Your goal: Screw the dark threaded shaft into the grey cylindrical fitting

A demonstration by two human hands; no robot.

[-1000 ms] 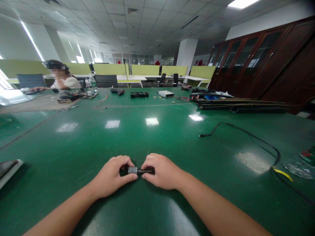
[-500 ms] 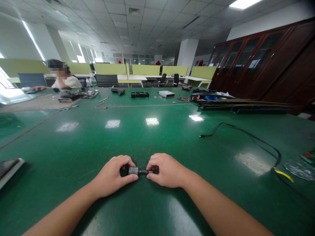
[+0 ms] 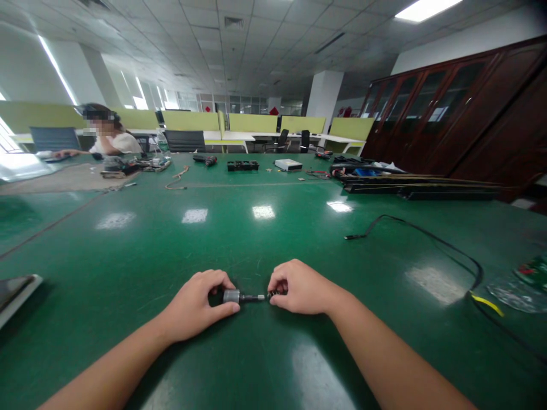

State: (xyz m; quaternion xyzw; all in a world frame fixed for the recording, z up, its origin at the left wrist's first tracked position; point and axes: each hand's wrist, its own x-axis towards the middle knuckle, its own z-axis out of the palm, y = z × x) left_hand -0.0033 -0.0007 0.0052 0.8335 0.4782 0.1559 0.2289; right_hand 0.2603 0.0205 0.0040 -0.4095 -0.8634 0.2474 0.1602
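Observation:
My left hand [image 3: 199, 302] lies on the table with its thumb and fingers curled around a grey metal cylinder with a thin shaft [image 3: 231, 296]. The bare, shiny tip of the shaft points right, toward my other hand. Just off that tip, my right hand [image 3: 299, 287] pinches a small dark coiled piece that looks like a spring [image 3: 273, 293]. A short gap separates this coil from the shaft, and part of it is hidden by my fingers.
A black cable [image 3: 444, 245] curves across the right side, near a clear plastic bottle [image 3: 521, 285]. A flat framed object [image 3: 17, 293] lies at the left edge. Black bars [image 3: 410, 185], a drill [image 3: 205, 160] and a white box [image 3: 288, 164] lie farther back. Another person [image 3: 115, 136] sits back left.
My right hand has moved to the right, drawing the coiled spring off the shaft's end and baring the tip. My left hand has stayed in place on the metal cylinder.

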